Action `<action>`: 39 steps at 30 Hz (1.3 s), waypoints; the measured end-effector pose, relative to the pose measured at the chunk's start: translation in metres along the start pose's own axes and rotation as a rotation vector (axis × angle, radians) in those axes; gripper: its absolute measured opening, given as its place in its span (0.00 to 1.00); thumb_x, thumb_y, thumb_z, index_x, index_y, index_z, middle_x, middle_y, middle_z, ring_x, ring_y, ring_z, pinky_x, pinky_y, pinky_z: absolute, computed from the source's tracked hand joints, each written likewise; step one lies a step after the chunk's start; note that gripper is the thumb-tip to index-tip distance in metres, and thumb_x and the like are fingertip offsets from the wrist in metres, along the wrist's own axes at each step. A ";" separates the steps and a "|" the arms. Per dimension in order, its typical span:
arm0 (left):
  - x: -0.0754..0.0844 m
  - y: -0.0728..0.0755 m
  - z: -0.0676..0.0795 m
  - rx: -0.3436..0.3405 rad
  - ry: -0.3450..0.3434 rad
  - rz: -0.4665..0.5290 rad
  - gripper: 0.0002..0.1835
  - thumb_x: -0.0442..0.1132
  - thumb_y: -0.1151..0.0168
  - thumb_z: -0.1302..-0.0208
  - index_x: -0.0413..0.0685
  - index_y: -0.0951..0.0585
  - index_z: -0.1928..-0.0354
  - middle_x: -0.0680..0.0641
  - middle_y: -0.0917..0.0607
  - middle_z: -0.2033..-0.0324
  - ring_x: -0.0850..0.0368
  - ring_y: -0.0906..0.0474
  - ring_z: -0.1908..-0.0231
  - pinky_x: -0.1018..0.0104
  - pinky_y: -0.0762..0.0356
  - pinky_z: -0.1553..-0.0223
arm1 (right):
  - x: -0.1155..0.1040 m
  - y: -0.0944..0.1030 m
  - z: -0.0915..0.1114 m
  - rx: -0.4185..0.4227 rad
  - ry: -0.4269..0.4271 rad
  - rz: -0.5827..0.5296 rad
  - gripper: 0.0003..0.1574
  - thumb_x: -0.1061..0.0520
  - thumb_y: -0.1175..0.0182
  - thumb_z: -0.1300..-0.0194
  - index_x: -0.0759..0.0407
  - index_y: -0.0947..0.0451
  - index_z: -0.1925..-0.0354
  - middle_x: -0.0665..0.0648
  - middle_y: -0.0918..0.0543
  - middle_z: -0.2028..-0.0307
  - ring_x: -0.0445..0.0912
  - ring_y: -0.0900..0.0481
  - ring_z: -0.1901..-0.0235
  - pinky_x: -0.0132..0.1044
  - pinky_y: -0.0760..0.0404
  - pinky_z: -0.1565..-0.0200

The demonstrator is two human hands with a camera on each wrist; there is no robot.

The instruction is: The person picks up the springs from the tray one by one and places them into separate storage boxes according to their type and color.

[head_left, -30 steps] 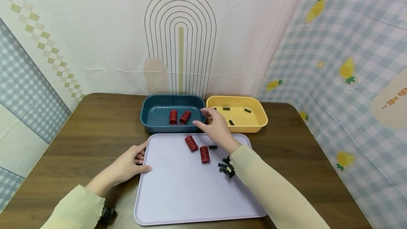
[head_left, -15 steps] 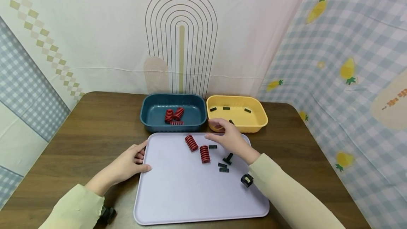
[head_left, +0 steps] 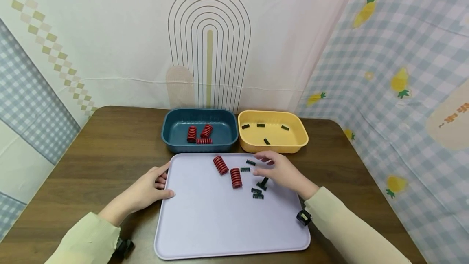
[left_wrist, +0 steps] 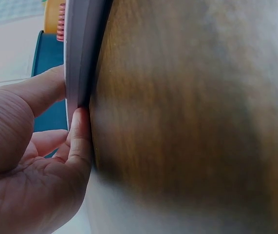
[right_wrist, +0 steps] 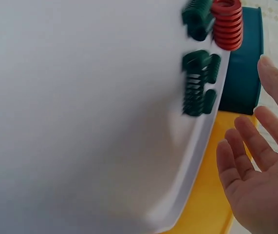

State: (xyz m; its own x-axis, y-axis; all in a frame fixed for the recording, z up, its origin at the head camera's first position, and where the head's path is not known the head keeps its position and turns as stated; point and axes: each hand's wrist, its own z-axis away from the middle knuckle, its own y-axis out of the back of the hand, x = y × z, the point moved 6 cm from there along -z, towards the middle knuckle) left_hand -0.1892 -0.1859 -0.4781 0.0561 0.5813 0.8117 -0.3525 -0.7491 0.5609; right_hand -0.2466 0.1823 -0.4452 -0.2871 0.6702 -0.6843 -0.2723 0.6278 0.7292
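Note:
Along its left edge, my left hand [head_left: 150,186] pinches a pale lilac tray [head_left: 205,223], thumb on top and fingers at the side. My right hand [head_left: 283,170], fingers spread with nothing between them, hovers above the tray's far right corner. Close to its fingertips lie two small dark green springs, one the farther spring [head_left: 250,162] and one the nearer spring [head_left: 245,170]. Several more green springs [head_left: 258,196] lie just nearer to me, some overlapping. Two thick red springs [head_left: 220,165] lie left of them; one red spring [right_wrist: 227,24] shows in the right wrist view.
Behind the tray stand a dark blue bin [head_left: 176,148] with three red springs [head_left: 204,141] and a yellow bin [head_left: 293,148] holding several green springs [head_left: 261,125]. All rest on a brown wooden table [head_left: 91,154], with cloth hung behind and at the sides.
My right hand has moved right and toward me, from the blue bin's right end to over the tray. A red spring rolled left in the blue bin. My left hand stayed put.

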 end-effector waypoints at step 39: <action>-0.002 -0.001 -0.001 0.003 0.002 -0.027 0.51 0.43 0.25 0.46 0.36 0.46 0.27 0.42 0.30 0.56 0.53 0.26 0.57 0.62 0.24 0.55 | 0.029 -0.006 0.021 -0.147 -0.033 0.083 0.13 0.53 0.28 0.43 0.49 0.17 0.58 0.44 0.20 0.61 0.42 0.25 0.59 0.40 0.25 0.54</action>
State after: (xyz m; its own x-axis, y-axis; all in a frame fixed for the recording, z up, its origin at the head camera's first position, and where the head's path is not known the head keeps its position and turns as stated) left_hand -0.1900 -0.1858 -0.4803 0.0638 0.6017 0.7962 -0.3483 -0.7342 0.5828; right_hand -0.2338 0.2061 -0.4695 -0.2845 0.7318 -0.6193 -0.3812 0.5064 0.7735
